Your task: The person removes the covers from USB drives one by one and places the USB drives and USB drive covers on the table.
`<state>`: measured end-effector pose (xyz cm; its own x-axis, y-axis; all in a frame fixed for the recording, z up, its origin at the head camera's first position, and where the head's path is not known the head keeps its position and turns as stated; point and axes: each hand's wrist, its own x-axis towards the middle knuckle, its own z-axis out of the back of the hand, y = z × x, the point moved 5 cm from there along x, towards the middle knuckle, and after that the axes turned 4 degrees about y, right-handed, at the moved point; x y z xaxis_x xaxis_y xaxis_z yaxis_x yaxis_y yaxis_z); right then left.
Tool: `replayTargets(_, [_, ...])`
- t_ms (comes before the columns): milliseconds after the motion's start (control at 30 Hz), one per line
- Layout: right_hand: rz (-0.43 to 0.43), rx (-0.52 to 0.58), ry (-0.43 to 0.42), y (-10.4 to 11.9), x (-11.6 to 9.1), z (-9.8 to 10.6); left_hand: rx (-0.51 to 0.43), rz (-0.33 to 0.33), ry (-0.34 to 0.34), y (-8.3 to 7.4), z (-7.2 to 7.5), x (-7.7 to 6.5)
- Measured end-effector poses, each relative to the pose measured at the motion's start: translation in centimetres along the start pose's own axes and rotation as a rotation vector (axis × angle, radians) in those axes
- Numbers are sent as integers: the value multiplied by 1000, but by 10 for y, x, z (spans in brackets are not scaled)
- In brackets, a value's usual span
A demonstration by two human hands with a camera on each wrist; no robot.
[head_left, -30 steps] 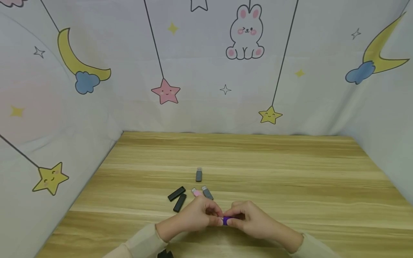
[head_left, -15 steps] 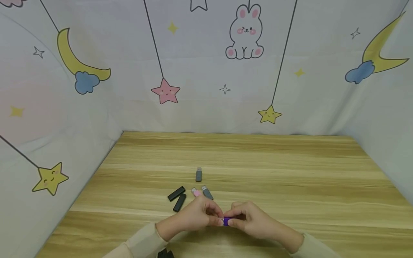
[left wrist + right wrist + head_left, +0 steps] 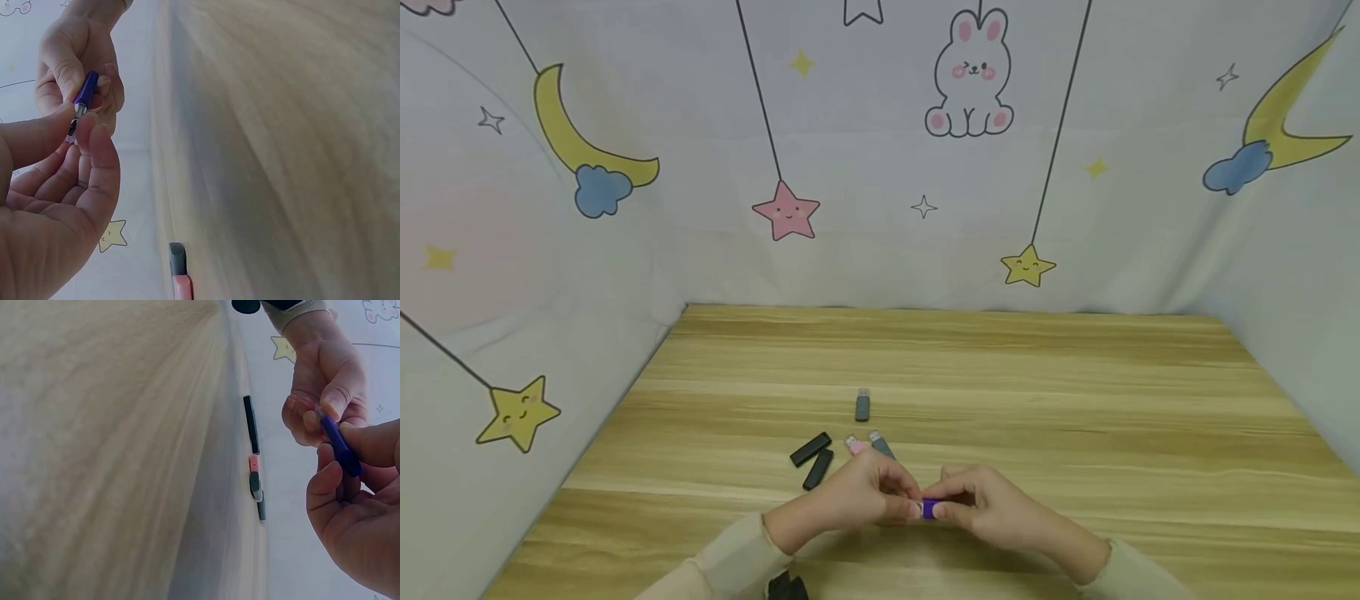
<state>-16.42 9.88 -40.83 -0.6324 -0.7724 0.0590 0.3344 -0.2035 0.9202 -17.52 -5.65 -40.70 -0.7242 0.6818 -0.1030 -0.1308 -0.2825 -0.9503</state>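
Note:
Over the front middle of the table, both hands meet at a small purple USB stick (image 3: pixel 929 509). My right hand (image 3: pixel 1000 508) pinches its purple body between thumb and fingers. With thumb and fingertips, my left hand (image 3: pixel 859 498) pinches the other end, where the silver plug shows. A dark, partly clear bit (image 3: pixel 72 129) appears between the left fingertips in the left wrist view; the fingers hide most of it. In the right wrist view the purple body (image 3: pixel 340 449) slants between the two hands, above the tabletop.
Beyond the left hand lie a pink USB stick (image 3: pixel 856 446) and a grey one (image 3: pixel 882 444), both partly covered by it. Another grey USB stick (image 3: pixel 862 406) lies farther back. Two black sticks (image 3: pixel 810 449) rest to the left. A black object (image 3: pixel 787 587) shows by the left sleeve.
Both hands have shifted very slightly up and right in the head view with the purple USB stick. The grips look the same, and the sticks on the table stay put.

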Motion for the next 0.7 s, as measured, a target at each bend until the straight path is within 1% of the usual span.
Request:
replayTargets(233, [-16,15,-4,3,0,3,35,-16,-5,-3,4,1])
replayTargets(400, [-36,17,-19,3,0,6,30,7,-15,-2,8,0])
replayTargets(567, [-24,-43,-53,2,1,16,3,29,-42,-1,15,-3])
replayTargets(700, [-37,-76,-97,6,1,26,34,56,-59,-4,21,-4])
